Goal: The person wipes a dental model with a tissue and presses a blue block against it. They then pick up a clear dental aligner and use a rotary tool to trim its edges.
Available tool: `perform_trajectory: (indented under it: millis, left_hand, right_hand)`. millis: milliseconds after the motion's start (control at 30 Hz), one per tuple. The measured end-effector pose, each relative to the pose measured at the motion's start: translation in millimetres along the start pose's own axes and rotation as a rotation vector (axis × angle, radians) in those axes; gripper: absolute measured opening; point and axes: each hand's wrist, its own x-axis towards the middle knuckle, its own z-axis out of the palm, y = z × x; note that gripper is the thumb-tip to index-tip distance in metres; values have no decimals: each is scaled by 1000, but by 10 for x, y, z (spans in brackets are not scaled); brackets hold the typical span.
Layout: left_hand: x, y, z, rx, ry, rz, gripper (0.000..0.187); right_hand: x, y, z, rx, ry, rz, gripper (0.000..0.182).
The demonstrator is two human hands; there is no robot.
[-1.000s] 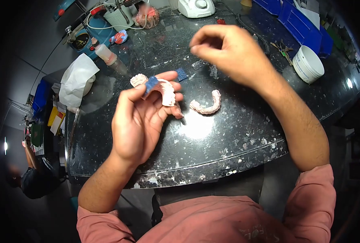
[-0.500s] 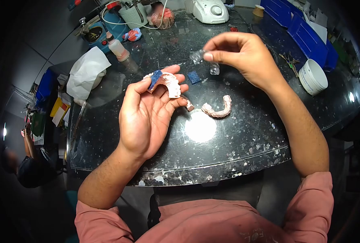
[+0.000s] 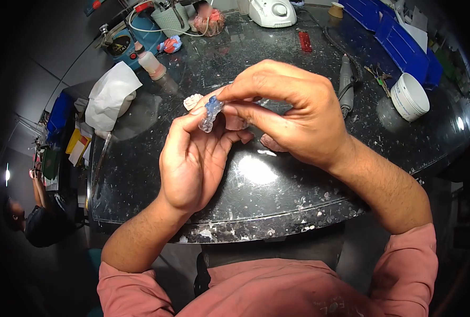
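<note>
My left hand (image 3: 190, 158) holds a pale pink dental model (image 3: 193, 101) above the table, its fingers wrapped round it. Over the model, my right hand (image 3: 293, 111) pinches a clear plastic dental tray (image 3: 207, 122) between thumb and forefinger. The tray looks blue near its upper end, where the blue piece on the model lies behind or against it; the exact contact cannot be made out. Much of the model is hidden by the right hand. A second pinkish model (image 3: 272, 143) lies on the table, mostly covered by my right hand.
The dark table (image 3: 298, 195) carries a handpiece (image 3: 346, 84), a white tub (image 3: 409, 98), a red piece (image 3: 304, 42), a bottle (image 3: 150, 62), white paper (image 3: 113, 95) and a white machine (image 3: 273, 12). Blue trays (image 3: 404, 47) stand at back right. Another person (image 3: 45, 222) is at far left.
My right hand has moved left and down, bringing the clear tray onto or close against the model in my left hand. The handpiece and red piece are now uncovered.
</note>
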Motion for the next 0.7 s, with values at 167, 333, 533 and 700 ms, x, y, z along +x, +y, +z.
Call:
perform_trajectory:
  millis: [167, 333, 533, 700]
  left_hand:
    - [-5, 14, 46, -27, 24, 8, 49]
    - [-12, 0, 30, -41, 21, -3, 49]
    - [-1, -31, -6, -61, -14, -20, 50]
    - [-1, -24, -41, 52, -110, 37, 49]
  right_hand:
    - [4, 33, -36, 10, -20, 44, 23]
    - [6, 42, -37, -43, -26, -10, 25]
    - [2, 96, 0, -66, 29, -105, 18]
    - [1, 64, -55, -161, -60, -106, 26]
